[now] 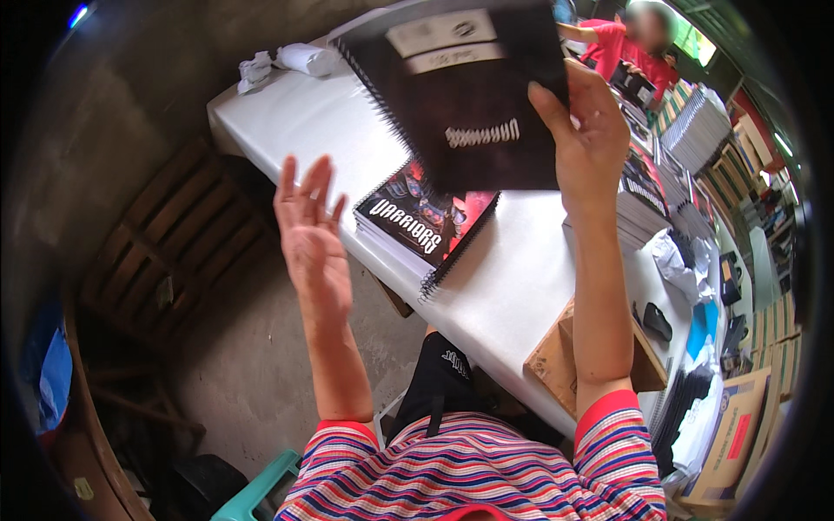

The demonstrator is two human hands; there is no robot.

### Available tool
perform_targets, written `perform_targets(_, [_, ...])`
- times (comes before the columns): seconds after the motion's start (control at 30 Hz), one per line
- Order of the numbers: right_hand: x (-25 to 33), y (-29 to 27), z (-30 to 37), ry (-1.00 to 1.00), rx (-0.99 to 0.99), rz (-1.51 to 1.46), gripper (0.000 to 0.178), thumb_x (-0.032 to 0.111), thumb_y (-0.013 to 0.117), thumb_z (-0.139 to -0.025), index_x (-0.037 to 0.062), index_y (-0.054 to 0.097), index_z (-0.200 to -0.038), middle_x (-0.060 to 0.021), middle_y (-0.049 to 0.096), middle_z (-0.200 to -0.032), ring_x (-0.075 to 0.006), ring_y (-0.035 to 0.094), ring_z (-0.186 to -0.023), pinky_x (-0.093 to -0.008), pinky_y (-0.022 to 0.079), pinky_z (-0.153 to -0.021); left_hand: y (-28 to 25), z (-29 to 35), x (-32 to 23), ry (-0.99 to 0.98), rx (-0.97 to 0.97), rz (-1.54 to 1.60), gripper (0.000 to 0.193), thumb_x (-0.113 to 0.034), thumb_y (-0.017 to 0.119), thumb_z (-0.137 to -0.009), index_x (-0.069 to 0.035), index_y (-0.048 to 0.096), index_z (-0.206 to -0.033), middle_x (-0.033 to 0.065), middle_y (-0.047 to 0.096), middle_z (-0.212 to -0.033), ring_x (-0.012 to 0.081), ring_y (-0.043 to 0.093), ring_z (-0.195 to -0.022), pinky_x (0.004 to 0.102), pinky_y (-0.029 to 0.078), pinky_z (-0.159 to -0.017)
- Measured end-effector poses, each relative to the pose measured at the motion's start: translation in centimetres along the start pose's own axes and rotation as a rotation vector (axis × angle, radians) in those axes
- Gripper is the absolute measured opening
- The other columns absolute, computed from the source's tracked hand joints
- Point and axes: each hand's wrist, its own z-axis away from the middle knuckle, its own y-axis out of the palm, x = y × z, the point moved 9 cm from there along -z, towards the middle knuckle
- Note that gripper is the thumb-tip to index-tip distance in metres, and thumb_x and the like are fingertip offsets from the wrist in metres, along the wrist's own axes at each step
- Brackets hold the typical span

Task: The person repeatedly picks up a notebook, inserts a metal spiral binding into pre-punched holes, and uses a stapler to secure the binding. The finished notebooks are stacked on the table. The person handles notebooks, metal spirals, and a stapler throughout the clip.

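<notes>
Brown wooden slats [165, 234] stand in shadow at the left, beyond the corner of the white-covered table [512, 260] where crumpled paper [254, 72] lies. Next comes the left hand [314, 252], raised beside the table edge, fingers loosely spread and holding nothing. To its right, a small stack of spiral notebooks [426, 213] sits near that edge, its top cover illustrated in red and black. Beyond and partly over the stack in view hangs the raised notebook [473, 95], its dark, labelled cover facing the wearer, its coil along the left side and the pale lettering upside down (the labels are too blurred to matter here). The right hand [591, 139] grips its right edge, thumb across the cover and fingers behind. This looks like the handling of one notebook, lifted or being turned, with the rest waiting in piles; the next move seems to call for a steady right-hand pinch and the free left hand supporting the coil side. Farther right are a cardboard box [556, 356] behind the right forearm, a co-worker in red [608, 48], and another notebook pile [641, 187].
</notes>
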Motion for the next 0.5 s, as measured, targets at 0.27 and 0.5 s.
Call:
perform_targets(0.27, [-9.8, 1.1, 0.1, 0.453, 0.074, -0.649, 0.038, 0.011, 0.070, -0.078, 0.0074, 0.051, -0.110, -0.0032, 0.062, -0.082, -0.0090, 0.057, -0.074, -0.0248, 0.047, -0.066, 3.7, 0.4, 0.8, 0.089, 0.183, -0.221, 0.123, -0.057, 0.081, -0.050, -0.005, 0.018, -0.142, 0.0172, 0.031, -0.139, 0.0286, 0.027, -0.131, 0.0454, 0.023, -0.104])
perform_targets(0.5, [-9.8, 1.2, 3.3, 0.555, -0.045, -0.589, 0.075, 0.037, 0.068, -0.080, 0.0142, 0.027, -0.138, -0.0116, 0.039, -0.131, -0.0211, 0.047, -0.111, -0.0259, 0.047, -0.077, 7.4, 3.4, -4.0, 0.515, -0.040, -1.006, 0.039, 0.007, 0.045, -0.086, 0.003, 0.049, -0.125, 0.0179, 0.054, -0.123, 0.0286, 0.058, -0.105, 0.0338, 0.046, -0.086])
